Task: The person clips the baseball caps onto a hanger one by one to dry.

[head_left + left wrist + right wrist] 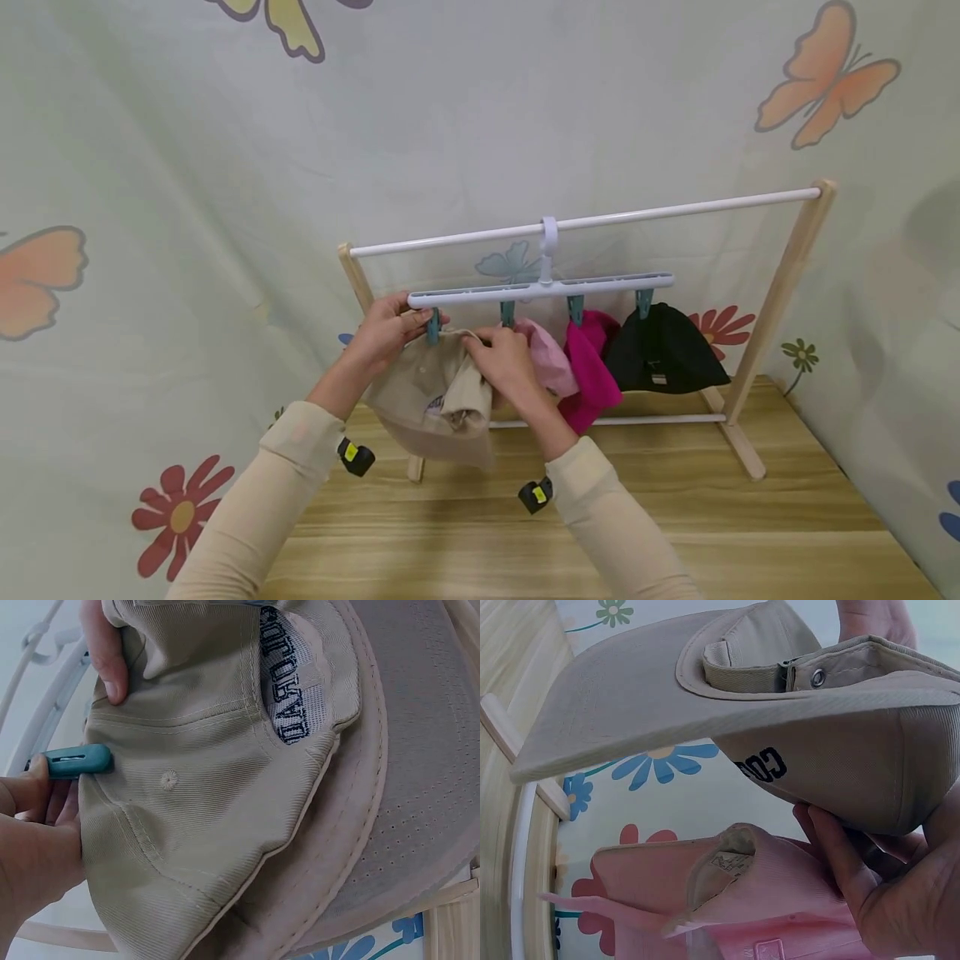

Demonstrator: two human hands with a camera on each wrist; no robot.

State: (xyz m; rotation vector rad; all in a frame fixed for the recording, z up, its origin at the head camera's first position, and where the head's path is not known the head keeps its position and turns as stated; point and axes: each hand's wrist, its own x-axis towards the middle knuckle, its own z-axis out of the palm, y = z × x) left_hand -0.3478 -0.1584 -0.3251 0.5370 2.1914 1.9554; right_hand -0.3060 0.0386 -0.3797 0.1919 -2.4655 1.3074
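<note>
A beige baseball cap [416, 383] hangs at the left end of a pale clip hanger [480, 295], its brim pointing down. The left hand [384, 335] pinches the teal clip [432, 327] at that end. In the left wrist view the clip's tip [94, 759] overlaps the edge of the cap's crown [180, 810]. The right hand [504, 360] holds the cap's crown near its top, thumb on one side and fingers on the other. Dark lettering shows on the cap's front [840, 769] in the right wrist view, where the back strap and metal eyelet also appear.
A light pink cap [551, 358], a magenta cap [588, 375] and a black hat [663, 354] hang from teal clips to the right. The hanger hooks over the white rod [675, 214] of a wooden rack [780, 308], which stands on a wood-grain table [450, 542] before a patterned cloth backdrop.
</note>
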